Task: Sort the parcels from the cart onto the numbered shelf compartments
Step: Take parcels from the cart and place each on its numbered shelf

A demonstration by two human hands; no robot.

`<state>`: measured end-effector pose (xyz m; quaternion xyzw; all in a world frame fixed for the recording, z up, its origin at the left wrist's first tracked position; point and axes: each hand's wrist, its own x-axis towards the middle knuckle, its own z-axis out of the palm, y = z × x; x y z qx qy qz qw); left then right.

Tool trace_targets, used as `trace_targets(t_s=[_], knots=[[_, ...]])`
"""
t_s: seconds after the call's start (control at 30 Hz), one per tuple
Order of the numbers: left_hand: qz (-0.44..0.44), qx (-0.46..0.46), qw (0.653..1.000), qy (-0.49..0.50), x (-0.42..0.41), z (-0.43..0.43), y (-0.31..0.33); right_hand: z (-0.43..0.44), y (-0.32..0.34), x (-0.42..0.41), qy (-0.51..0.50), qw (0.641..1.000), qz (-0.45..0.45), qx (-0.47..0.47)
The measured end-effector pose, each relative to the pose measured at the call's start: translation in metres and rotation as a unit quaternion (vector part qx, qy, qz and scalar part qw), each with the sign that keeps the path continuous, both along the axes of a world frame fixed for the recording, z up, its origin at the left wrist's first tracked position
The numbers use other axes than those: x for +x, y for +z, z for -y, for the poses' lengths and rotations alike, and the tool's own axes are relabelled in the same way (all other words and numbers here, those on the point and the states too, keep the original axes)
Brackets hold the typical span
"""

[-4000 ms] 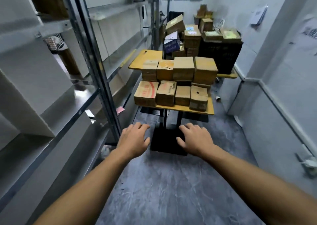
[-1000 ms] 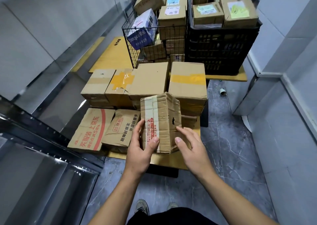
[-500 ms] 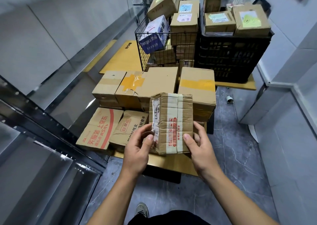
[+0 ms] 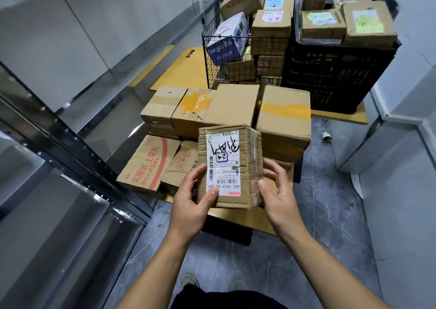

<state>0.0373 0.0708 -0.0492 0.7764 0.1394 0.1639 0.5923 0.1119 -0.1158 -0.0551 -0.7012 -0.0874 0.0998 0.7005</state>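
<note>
While our left hand (image 4: 188, 206) and right hand (image 4: 279, 192) pinch the taped carton (image 4: 246, 157) by its sides, we judge its upside-down label (image 4: 223, 164), marked 24, liable to misreading.

You hold a small brown corrugated cardboard parcel (image 4: 249, 167) upright between your left hand (image 4: 191, 206) and right hand (image 4: 279, 196). Its white shipping label (image 4: 223, 164) faces you upside down, with black scrawl and a blue-boxed "24". Behind it, the other brown cardboard parcels (image 4: 233, 103) sit stacked on the yellow flat-topped cart (image 4: 238, 216), and two dented red-printed parcels (image 4: 147, 164) lie in the front row. The grey metal shelf (image 4: 70, 214) stands just to your left.
</note>
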Motion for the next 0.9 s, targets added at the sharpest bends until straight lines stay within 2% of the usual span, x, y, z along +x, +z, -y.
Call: trace_targets(t_s=[0.1, 0.17, 0.33, 0.43, 0.63, 0.9], knots=[[-0.008, 0.037, 0.999, 0.032, -0.010, -0.005, 0.000, -0.007, 0.005, -0.004, 0.016, 0.992, 0.078, -0.096], [-0.007, 0.055, 0.996, 0.063, -0.019, -0.010, -0.002, -0.013, 0.004, -0.004, 0.053, 0.990, 0.071, -0.107], [0.010, 0.103, 0.988, 0.112, -0.040, -0.023, -0.001, -0.035, 0.005, -0.009, 0.167, 0.985, -0.022, -0.043], [0.019, 0.116, 0.983, 0.140, -0.055, -0.031, -0.001, -0.057, 0.007, -0.021, 0.182, 0.983, -0.011, 0.001], [0.008, 0.130, 0.971, 0.198, -0.101, -0.054, 0.002, -0.100, 0.010, -0.052, 0.226, 0.974, 0.020, -0.015], [-0.023, 0.166, 0.948, 0.272, -0.206, -0.090, 0.008, -0.167, 0.009, -0.130, 0.313, 0.950, -0.012, 0.010]])
